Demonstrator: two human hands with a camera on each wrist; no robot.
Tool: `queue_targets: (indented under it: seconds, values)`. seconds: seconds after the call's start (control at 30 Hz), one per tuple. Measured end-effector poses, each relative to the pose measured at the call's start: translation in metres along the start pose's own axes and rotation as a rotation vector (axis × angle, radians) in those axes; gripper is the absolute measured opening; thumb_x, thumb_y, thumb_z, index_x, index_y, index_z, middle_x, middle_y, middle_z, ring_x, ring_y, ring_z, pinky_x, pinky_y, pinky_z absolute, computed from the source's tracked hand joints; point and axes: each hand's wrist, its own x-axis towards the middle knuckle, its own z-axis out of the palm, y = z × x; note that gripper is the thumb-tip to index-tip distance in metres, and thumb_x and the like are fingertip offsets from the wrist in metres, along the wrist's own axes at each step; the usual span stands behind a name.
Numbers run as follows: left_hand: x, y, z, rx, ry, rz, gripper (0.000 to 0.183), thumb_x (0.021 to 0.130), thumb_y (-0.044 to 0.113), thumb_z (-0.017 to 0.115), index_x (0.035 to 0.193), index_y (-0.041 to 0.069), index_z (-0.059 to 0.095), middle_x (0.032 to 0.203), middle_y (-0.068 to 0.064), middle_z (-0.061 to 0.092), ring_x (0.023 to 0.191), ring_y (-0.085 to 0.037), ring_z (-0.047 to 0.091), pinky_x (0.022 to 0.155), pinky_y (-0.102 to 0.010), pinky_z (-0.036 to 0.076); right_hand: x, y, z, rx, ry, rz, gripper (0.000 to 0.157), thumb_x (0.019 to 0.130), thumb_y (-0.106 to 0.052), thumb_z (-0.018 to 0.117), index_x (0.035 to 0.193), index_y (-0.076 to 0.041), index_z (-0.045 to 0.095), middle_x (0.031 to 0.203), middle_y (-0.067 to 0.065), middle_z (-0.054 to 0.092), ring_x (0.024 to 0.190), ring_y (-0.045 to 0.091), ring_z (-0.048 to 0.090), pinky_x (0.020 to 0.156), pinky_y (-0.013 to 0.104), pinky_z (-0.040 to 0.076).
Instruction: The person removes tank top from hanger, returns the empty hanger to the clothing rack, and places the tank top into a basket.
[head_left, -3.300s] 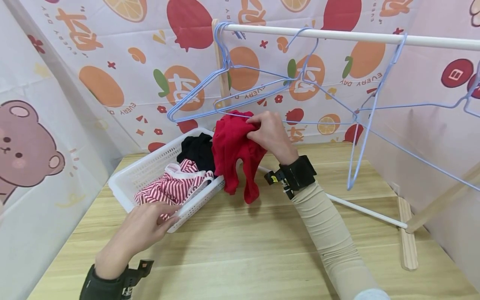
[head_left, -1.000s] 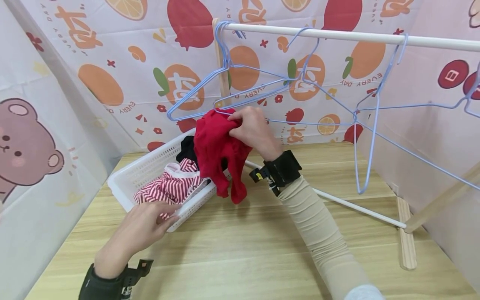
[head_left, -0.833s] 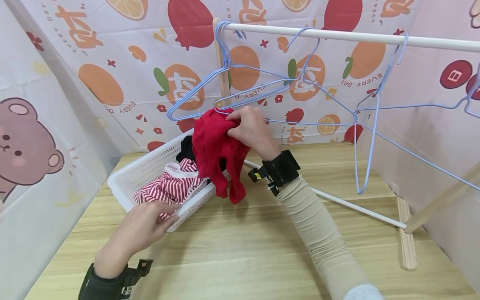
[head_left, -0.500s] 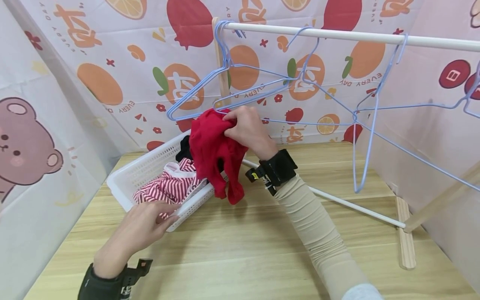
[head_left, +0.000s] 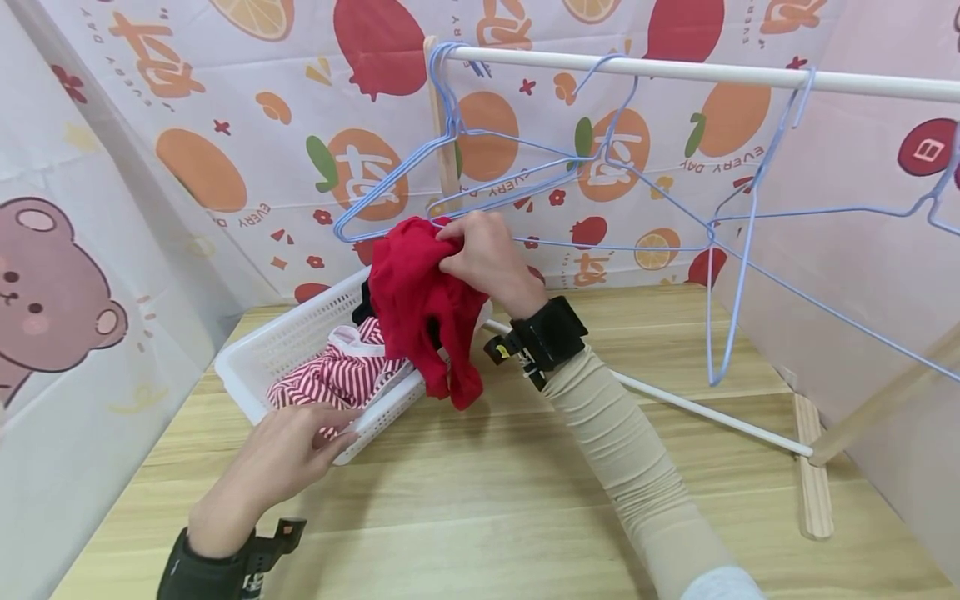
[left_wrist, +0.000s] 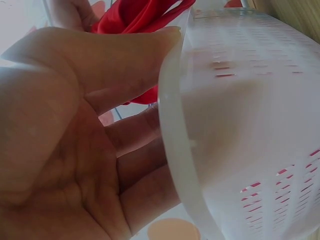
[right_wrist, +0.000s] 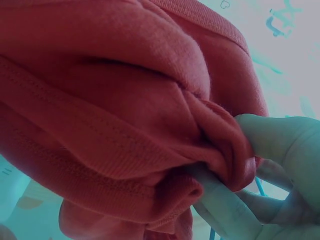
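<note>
My right hand pinches a bunched red garment, which hangs over the right end of a white perforated basket. In the right wrist view, thumb and fingers grip a fold of the red cloth near its stitched hems. My left hand holds the basket's near rim; the left wrist view shows the thumb on one side of the rim and the fingers behind it. Inside the basket lie a red-and-white striped garment and a black garment, the latter mostly hidden behind the red one.
A white rail above carries several blue wire hangers, some close over the red garment. The rack's lower white bar and wooden foot stand at the right on the wooden table. Printed curtains enclose the back and sides.
My right hand has carried the red garment leftward, from beside the basket to over its right end, covering more of the black garment. The left hand stays on the rim.
</note>
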Motion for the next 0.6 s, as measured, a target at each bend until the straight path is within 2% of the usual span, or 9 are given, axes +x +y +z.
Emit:
queue_targets:
  seconds: [0.23, 0.5, 0.6]
  values:
    - [0.000, 0.000, 0.000, 0.005, 0.004, 0.001, 0.019, 0.087, 0.015, 0.081, 0.105, 0.012, 0.082, 0.057, 0.017, 0.052, 0.052, 0.004, 0.036, 0.050, -0.022, 0.031, 0.003, -0.005, 0.002, -0.022, -0.012, 0.003, 0.039, 0.091, -0.017, 0.078, 0.130, -0.012, 0.073, 0.127, 0.011, 0.072, 0.117, 0.027, 0.061, 0.093, 0.036, 0.060]
    - [0.000, -0.001, 0.001, 0.007, 0.006, 0.009, 0.019, 0.086, 0.015, 0.081, 0.105, 0.012, 0.082, 0.056, 0.017, 0.050, 0.053, 0.004, 0.036, 0.050, -0.022, 0.031, 0.006, -0.011, 0.003, -0.040, -0.009, -0.050, 0.037, 0.091, -0.017, 0.078, 0.127, -0.012, 0.075, 0.122, 0.010, 0.074, 0.112, 0.026, 0.064, 0.091, 0.034, 0.060]
    - [0.001, -0.001, 0.000, 0.004, 0.003, 0.004, 0.019, 0.086, 0.015, 0.082, 0.105, 0.012, 0.082, 0.057, 0.016, 0.053, 0.053, 0.004, 0.037, 0.050, -0.022, 0.032, 0.006, -0.012, 0.003, -0.039, -0.009, -0.053, 0.036, 0.091, -0.017, 0.078, 0.126, -0.012, 0.075, 0.122, 0.011, 0.073, 0.113, 0.026, 0.064, 0.091, 0.035, 0.060]
